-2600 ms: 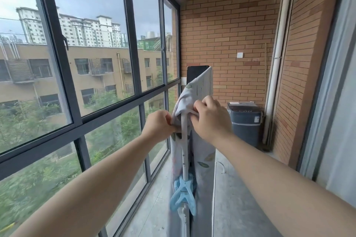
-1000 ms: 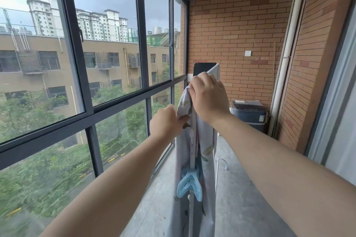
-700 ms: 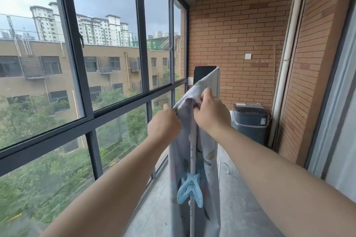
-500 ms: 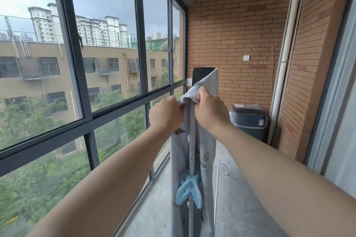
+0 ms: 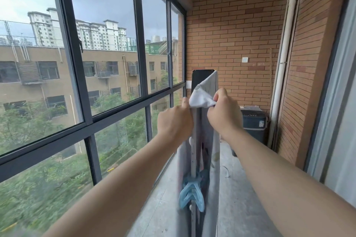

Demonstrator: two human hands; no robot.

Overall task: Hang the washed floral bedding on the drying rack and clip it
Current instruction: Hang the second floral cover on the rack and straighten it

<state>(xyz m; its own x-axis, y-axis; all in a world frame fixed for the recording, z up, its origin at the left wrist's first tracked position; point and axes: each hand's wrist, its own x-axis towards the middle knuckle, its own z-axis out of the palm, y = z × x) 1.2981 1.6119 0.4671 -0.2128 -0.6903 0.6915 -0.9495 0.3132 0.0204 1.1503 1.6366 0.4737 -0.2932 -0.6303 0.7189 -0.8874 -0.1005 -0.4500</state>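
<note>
step: straighten bedding (image 5: 202, 98) draped over rack rail (image 5: 193, 140) | left hand (image 5: 174, 121), right hand (image 5: 224, 115): each grip pinched on its top fold | tip: pull edges level, then clip (blue clip (image 5: 191, 196) sits lower)

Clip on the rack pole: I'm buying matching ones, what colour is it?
The clip is light blue, best seen in the head view.

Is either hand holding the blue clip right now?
No, the blue clip sits on the rack bar, apart from the left hand and right hand, which both pinch the floral bedding.
</note>
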